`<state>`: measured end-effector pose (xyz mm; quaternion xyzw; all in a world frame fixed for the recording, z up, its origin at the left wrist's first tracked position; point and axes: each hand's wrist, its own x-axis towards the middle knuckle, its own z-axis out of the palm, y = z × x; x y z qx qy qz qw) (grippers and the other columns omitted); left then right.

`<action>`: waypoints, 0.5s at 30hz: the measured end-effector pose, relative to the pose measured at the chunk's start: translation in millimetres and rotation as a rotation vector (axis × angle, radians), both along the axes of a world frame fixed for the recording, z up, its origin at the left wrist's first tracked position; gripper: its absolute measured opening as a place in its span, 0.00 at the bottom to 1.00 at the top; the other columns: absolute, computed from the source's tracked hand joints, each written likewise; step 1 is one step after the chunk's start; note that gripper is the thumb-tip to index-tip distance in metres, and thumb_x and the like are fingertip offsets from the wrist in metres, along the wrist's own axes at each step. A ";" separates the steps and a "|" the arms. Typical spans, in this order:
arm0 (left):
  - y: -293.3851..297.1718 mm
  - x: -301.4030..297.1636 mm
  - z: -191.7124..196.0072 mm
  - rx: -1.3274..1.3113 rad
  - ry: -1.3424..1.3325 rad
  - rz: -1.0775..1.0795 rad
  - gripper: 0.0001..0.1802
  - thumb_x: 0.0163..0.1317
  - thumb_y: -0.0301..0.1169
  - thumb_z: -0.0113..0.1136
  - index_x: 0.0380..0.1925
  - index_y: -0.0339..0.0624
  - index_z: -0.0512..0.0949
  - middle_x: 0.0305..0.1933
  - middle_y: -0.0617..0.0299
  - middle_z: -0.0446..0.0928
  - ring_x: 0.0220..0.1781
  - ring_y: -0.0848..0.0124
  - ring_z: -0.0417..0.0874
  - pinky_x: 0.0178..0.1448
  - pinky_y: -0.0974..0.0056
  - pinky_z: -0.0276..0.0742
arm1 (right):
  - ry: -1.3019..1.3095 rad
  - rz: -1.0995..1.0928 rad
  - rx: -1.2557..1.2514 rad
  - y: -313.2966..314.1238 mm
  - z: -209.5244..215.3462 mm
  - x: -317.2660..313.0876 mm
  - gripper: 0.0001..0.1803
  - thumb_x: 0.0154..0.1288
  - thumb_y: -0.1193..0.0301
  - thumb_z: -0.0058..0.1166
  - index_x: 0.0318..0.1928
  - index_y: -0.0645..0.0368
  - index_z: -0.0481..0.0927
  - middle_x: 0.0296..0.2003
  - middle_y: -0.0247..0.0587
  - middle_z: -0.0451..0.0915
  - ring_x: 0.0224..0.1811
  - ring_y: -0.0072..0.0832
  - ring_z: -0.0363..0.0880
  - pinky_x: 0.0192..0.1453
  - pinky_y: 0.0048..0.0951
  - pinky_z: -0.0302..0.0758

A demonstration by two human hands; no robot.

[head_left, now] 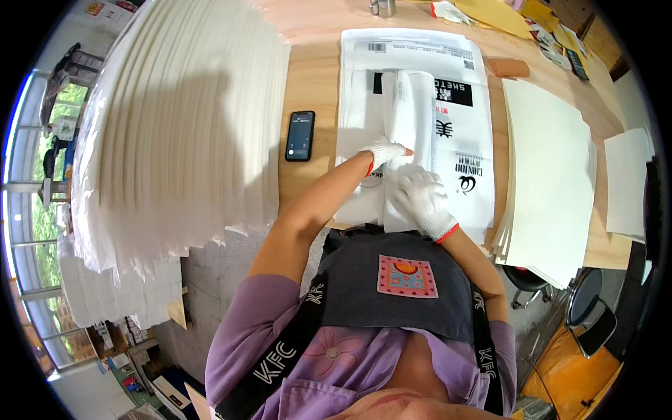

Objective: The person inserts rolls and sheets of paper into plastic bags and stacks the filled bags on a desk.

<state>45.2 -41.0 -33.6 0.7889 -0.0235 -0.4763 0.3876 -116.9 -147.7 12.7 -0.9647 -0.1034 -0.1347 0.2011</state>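
Observation:
A large white plastic wrapper point(458, 199) with dark and red print lies flat on the table in front of me. Along its middle a white fold of the plastic point(413, 101) stands slightly raised. From the left, my left hand point(387, 152) in a white knit glove rests on this fold, one bare fingertip stretched out to the right. My right hand point(423, 199), gloved the same way, lies palm down lower on the fold, its fingers slightly bent against the plastic. What is under the wrapper is hidden.
A tall stack of white sheets point(175, 133) in clear film fills the left. A black phone point(300, 136) lies beside it. On the right are a fanned stack of cream sheets point(549, 175) and a brown block point(509, 67). A metal container point(382, 8) stands at the back.

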 end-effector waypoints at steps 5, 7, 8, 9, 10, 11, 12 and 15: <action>1.8 1.0 6.1 -0.222 0.288 0.229 0.24 0.59 0.44 0.61 0.49 0.38 0.76 0.48 0.52 0.80 0.46 0.64 0.81 0.52 0.61 0.77 | -0.003 0.141 0.362 -8.8 29.8 16.5 0.11 0.59 0.65 0.54 0.39 0.58 0.79 0.33 0.47 0.79 0.37 0.44 0.79 0.43 0.43 0.75; 3.3 4.1 -1.3 -0.238 0.368 0.293 0.22 0.61 0.43 0.58 0.48 0.37 0.75 0.43 0.52 0.80 0.44 0.63 0.81 0.50 0.60 0.77 | 0.101 0.140 0.475 -9.0 38.8 16.7 0.11 0.59 0.65 0.55 0.37 0.59 0.78 0.32 0.49 0.77 0.35 0.47 0.78 0.42 0.44 0.75; 1.6 8.8 -4.1 -0.267 0.529 0.285 0.23 0.61 0.43 0.57 0.47 0.35 0.74 0.42 0.52 0.79 0.42 0.63 0.81 0.48 0.59 0.78 | 0.070 0.152 0.473 -11.2 43.8 16.2 0.10 0.59 0.66 0.56 0.35 0.59 0.78 0.31 0.49 0.77 0.33 0.47 0.78 0.40 0.45 0.75; -5.4 6.3 8.3 -0.283 0.506 0.312 0.22 0.62 0.43 0.56 0.48 0.35 0.74 0.43 0.52 0.79 0.42 0.62 0.81 0.47 0.58 0.79 | 0.044 0.161 0.470 -14.7 46.8 15.4 0.09 0.59 0.66 0.56 0.34 0.60 0.78 0.30 0.50 0.76 0.31 0.48 0.77 0.39 0.45 0.75; -12.6 2.2 21.7 -0.300 0.483 0.337 0.22 0.63 0.42 0.56 0.48 0.35 0.74 0.44 0.52 0.80 0.42 0.61 0.82 0.47 0.57 0.80 | -0.004 0.169 0.360 -17.7 51.3 10.5 0.09 0.58 0.65 0.57 0.32 0.58 0.79 0.29 0.46 0.76 0.31 0.44 0.78 0.37 0.42 0.75; -13.5 -1.2 31.5 -0.314 0.463 0.379 0.21 0.64 0.41 0.55 0.49 0.35 0.74 0.45 0.51 0.80 0.42 0.60 0.83 0.46 0.56 0.80 | -0.026 0.138 0.215 -20.5 63.2 0.8 0.09 0.57 0.64 0.58 0.32 0.57 0.79 0.29 0.44 0.77 0.31 0.42 0.79 0.37 0.41 0.75; -11.8 2.2 27.9 -0.369 0.330 0.322 0.22 0.62 0.41 0.55 0.50 0.35 0.75 0.45 0.50 0.80 0.43 0.58 0.83 0.50 0.55 0.79 | -0.041 0.114 0.073 -23.0 79.4 -11.1 0.09 0.57 0.64 0.58 0.31 0.57 0.79 0.29 0.43 0.77 0.32 0.40 0.79 0.36 0.39 0.75; -20.3 7.6 34.2 -0.460 0.329 0.451 0.22 0.61 0.40 0.55 0.50 0.36 0.75 0.46 0.51 0.80 0.48 0.59 0.82 0.54 0.53 0.78 | -0.159 0.110 -0.106 -42.7 96.7 -29.4 0.10 0.53 0.62 0.60 0.29 0.54 0.79 0.27 0.35 0.78 0.31 0.32 0.78 0.35 0.35 0.74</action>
